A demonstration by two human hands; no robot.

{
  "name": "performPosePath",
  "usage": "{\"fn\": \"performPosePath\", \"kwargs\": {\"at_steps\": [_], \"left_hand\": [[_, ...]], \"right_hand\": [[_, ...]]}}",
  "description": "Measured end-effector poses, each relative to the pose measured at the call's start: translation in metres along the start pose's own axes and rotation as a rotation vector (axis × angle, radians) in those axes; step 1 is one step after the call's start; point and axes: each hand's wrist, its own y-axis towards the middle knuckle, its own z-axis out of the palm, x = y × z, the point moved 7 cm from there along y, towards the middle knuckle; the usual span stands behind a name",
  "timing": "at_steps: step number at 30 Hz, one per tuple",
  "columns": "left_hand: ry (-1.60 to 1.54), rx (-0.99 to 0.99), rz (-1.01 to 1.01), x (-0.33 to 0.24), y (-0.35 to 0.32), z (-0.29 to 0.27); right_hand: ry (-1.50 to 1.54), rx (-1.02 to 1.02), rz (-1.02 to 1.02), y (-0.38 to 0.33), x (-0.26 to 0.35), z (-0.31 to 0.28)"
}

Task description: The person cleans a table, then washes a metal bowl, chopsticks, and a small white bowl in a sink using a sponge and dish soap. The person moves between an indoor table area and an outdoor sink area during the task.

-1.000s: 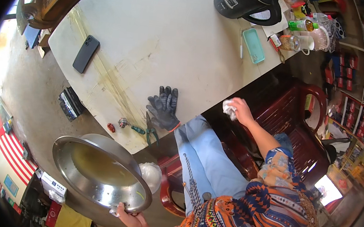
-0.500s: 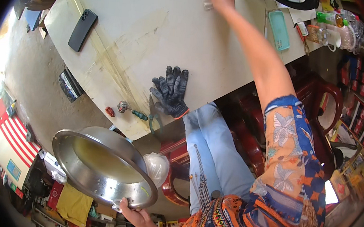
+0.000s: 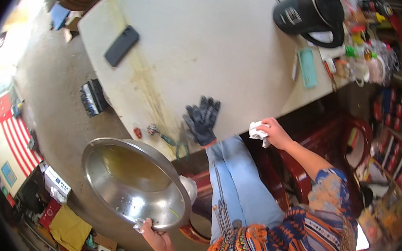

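A wide stainless steel basin (image 3: 120, 191) hangs tilted at the lower left, beyond the table's near edge, its inside facing me. My left hand (image 3: 157, 237) is closed on its lower rim. A small whitish scrap (image 3: 139, 225) shows by those fingers; what it is, I cannot make out. My right hand (image 3: 276, 133) is closed around a crumpled white cloth or tissue (image 3: 259, 133), held off the table's near edge above the chairs. Between the hands, a dark grey knit glove pair (image 3: 204, 121) lies at the table edge, near my knees.
On the pale table (image 3: 195, 41) are a dark phone (image 3: 122, 46), a black kettle (image 3: 308, 16), a teal phone case (image 3: 307, 68), a screwdriver (image 3: 167, 140) and pliers (image 3: 182, 145). Bottles and clutter crowd the right end. Dark red chairs (image 3: 304, 166) stand beside my legs.
My right hand has come back from the table's far side toward me, still holding the white cloth or tissue. The basin stays in my left hand. The view has shifted, bringing the kettle into sight.
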Motion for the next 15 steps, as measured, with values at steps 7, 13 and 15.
{"fn": "performPosePath", "kwargs": {"at_steps": [7,13,15], "left_hand": [[0.0,-0.026,-0.014,-0.004,-0.004,-0.003],[-0.079,-0.001,-0.065,0.005,-0.008,-0.021],[-0.135,-0.028,-0.09,0.011,-0.005,-0.034]], "right_hand": [[-0.032,-0.47,0.133,0.138,-0.017,-0.056],[-0.134,-0.192,0.026,0.049,0.018,0.051],[-0.218,0.055,0.0,0.025,0.02,0.057]]}}
